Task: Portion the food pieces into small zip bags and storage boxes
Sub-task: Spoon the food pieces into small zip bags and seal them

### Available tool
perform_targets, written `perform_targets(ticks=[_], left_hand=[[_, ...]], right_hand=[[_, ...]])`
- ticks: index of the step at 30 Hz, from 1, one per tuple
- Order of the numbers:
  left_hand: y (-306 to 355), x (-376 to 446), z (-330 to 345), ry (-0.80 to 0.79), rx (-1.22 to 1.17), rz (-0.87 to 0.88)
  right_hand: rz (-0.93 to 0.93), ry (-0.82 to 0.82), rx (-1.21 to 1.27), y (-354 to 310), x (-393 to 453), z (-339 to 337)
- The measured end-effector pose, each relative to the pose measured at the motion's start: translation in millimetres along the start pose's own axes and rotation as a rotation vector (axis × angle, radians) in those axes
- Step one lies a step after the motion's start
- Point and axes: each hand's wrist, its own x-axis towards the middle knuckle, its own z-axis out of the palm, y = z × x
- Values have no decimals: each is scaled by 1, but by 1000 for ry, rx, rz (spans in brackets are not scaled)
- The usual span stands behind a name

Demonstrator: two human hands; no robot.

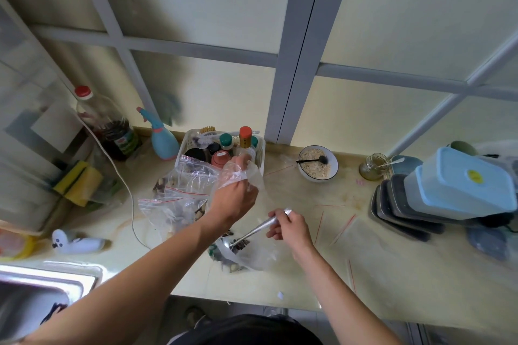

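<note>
My left hand (234, 193) grips a clear small zip bag (246, 173), lifted above the counter near the white basket. My right hand (288, 225) holds the handle of a metal spoon (252, 234). The spoon's bowl is down in a clear plastic bag of dark and pale food pieces (238, 256) at the counter's front. Several filled zip bags with red seal lines (173, 199) lie piled left of my left hand. Empty flat zip bags (336, 221) lie on the counter to the right. A stack of storage boxes with a light blue lid (462, 179) stands at the far right.
A white basket of bottles (190, 143) stands behind the bags. A bowl of oats with a black spoon (318, 164) and a glass jar (374, 166) sit at the back. An oil bottle (112, 126), blue sprayer (162, 140), sponges (81, 182) and sink (42, 288) are at left.
</note>
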Motion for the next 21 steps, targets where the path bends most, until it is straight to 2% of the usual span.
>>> perform_targets(ticks=[4,12,21], left_hand=[[-5,-3,3,-49,12,-33],[-45,-20,9,-237,230,-77],[-81,-50,26,-410,189,-176]], right_hand=[[17,15,35,4,-5,-6],[-126,225,-48,-37,-16,-44],[-313,320,-76,-90,-32,-57]])
